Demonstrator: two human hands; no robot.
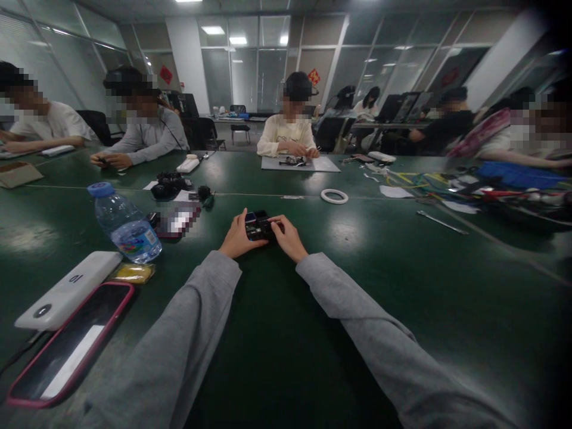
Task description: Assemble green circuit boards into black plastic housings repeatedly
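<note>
Between my two hands is a small black boxy device [258, 230] with a bluish panel at its top left and fine parts showing on its face. My left hand [239, 236] is closed on its left side, thumb along the near edge. At the right side, the fingers of my right hand [288, 235] are bent against the device, with the index finger over its top. The device's exact kind is too small to make out. Beneath both hands lies the dark green tabletop [268, 322].
To the left stand a water bottle [127, 223], a white power bank [67, 292], a pink-edged phone [74, 345] and a yellow packet [134, 273]. A white ring [334, 196], a wrench [442, 222] and tangled cables [429, 185] lie right. Co-workers sit across the table.
</note>
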